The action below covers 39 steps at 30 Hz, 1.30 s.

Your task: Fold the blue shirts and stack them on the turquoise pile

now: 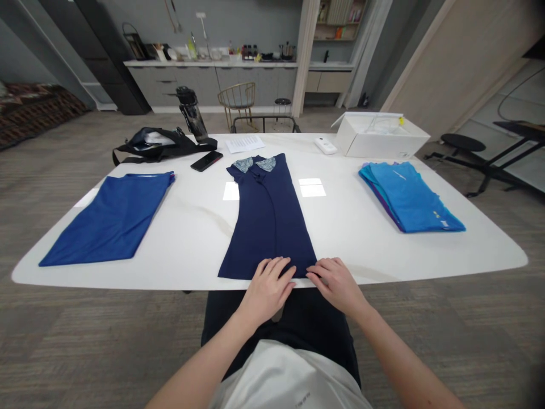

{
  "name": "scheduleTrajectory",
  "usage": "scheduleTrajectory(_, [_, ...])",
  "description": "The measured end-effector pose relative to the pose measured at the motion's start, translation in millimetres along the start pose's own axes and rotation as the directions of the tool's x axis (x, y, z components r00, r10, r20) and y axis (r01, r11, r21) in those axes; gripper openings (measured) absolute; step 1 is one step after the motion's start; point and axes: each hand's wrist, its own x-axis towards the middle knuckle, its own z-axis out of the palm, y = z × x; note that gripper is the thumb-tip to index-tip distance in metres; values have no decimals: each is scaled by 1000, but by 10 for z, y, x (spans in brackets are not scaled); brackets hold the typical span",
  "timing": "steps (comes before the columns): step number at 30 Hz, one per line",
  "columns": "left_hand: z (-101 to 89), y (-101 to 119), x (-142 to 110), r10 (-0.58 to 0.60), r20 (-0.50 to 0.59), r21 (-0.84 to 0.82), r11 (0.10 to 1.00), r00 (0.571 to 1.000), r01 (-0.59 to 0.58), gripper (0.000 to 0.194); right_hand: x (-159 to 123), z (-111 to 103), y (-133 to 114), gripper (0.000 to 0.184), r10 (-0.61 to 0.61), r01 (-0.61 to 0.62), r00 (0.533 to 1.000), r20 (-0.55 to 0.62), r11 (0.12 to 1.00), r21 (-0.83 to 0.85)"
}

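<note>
A navy shirt [270,216] lies folded lengthwise in the middle of the white table [340,227], collar away from me. My left hand [268,287] rests flat on its near hem with fingers stretched out. My right hand [336,281] lies beside it on the hem's right corner, fingers also flat and together. Neither hand holds anything.
A royal blue garment [113,218] lies on the left, a stack of folded light blue shirts [411,196] on the right. At the far edge are a black bag [159,145], a phone [206,161], a paper sheet [244,143], a white remote [326,146] and an open white box [378,136].
</note>
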Motion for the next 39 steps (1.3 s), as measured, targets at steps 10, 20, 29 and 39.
scheduleTrajectory(10, [-331,-1043,744,-85,52,57,995,995,82,29,1447,-203,274,23,142,-176,982,122,923,342])
scheduleTrajectory(20, [12,-1368,1387,83,73,63,994,994,-87,51,3178,315,841,33,-1,-12,991,-137,995,-95])
scheduleTrajectory(29, [258,-1207,1191,97,132,-41,995,986,-92,68,3379,499,1238,71,208,-180,975,78,946,-269])
scheduleTrajectory(39, [-131,-2389,1980,-336,-10,32,941,942,337,27,4010,403,1068,39,70,-100,988,-137,969,-227])
